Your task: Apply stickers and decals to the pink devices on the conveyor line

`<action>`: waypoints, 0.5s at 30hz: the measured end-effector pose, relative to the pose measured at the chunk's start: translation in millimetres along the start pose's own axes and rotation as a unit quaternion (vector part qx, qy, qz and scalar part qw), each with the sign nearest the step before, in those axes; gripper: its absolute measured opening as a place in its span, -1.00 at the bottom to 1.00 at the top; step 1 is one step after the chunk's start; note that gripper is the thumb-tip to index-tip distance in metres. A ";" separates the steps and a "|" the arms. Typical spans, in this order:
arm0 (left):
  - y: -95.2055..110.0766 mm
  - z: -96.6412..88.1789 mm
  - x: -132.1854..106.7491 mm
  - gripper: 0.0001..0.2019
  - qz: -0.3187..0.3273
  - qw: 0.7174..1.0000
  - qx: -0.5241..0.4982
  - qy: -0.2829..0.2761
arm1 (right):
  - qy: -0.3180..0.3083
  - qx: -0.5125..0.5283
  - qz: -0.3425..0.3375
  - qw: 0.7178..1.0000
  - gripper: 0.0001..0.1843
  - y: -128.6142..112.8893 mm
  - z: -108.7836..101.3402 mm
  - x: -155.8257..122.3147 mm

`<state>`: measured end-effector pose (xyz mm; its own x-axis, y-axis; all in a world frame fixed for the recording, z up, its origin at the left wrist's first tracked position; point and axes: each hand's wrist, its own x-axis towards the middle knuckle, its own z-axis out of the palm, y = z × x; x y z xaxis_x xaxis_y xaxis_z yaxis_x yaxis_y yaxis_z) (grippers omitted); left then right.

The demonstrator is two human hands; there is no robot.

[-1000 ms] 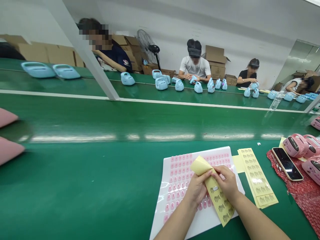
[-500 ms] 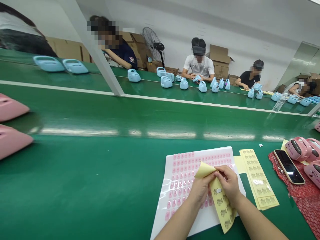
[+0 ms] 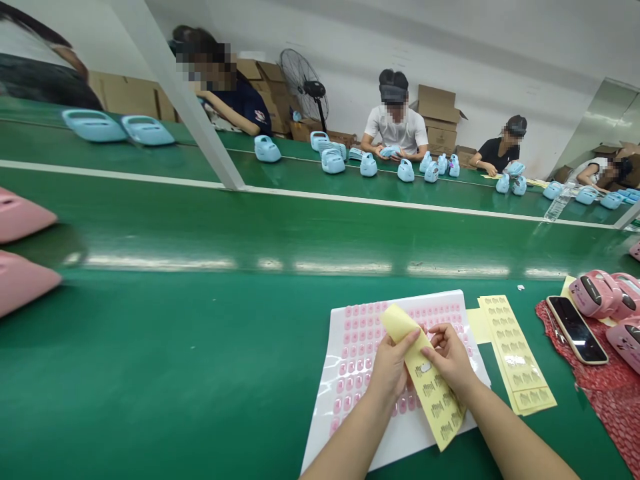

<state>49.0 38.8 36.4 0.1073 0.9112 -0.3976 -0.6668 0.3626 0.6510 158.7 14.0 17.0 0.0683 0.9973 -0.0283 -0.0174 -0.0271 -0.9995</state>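
A yellow sticker sheet (image 3: 434, 400) with dark printed labels is held up at a slant, its upper end curling over. My left hand (image 3: 393, 367) grips its left side, thumb across the front. At the right edge is my right hand (image 3: 453, 360), thumb against the sheet and fingers curled; the fingertips are partly hidden. A small white piece (image 3: 425, 367) shows on the sheet near the right thumb. Beneath both hands lies a large white sheet (image 3: 325, 407) with rows of pink glossy stickers (image 3: 353, 365).
More yellow sticker sheets (image 3: 515, 353) lie to the right. Beyond them are a phone (image 3: 577, 330), red bubble wrap (image 3: 607, 407) and pink plastic cases (image 3: 593, 293). Pink shells (image 3: 25, 283) stand at left. Across the green bench, people work among blue cases (image 3: 333, 161).
My hands have drawn slightly apart at the top of the yellow sheet. The left hand has shifted down the sheet, whose curled end now leans further up and left.
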 end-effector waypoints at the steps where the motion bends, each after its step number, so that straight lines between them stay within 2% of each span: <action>1: -0.1 0.2 0.3 -0.74 -0.003 1.000 -0.004 0.003 | 0.001 0.003 0.006 1.000 -0.71 -1.3 -0.4 0.6; 6: -0.4 0.1 2.0 -0.71 0.013 1.000 -0.014 0.017 | 0.005 0.024 0.029 0.999 -0.72 -4.2 -2.4 4.6; 11: -2.6 -2.3 3.4 -0.64 0.045 0.998 0.039 0.032 | -0.019 0.013 0.053 0.998 -0.72 -1.9 -4.2 6.9; 15: -4.6 -1.9 0.8 -0.64 0.048 0.997 0.065 0.018 | -0.035 0.005 0.052 0.998 -0.72 2.1 -4.3 6.0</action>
<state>50.8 37.5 31.9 0.0189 0.9364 -0.3503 -0.5707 0.2978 0.7653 163.4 19.7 14.7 -0.0051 0.9914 -0.1310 -0.0302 -0.1310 -0.9909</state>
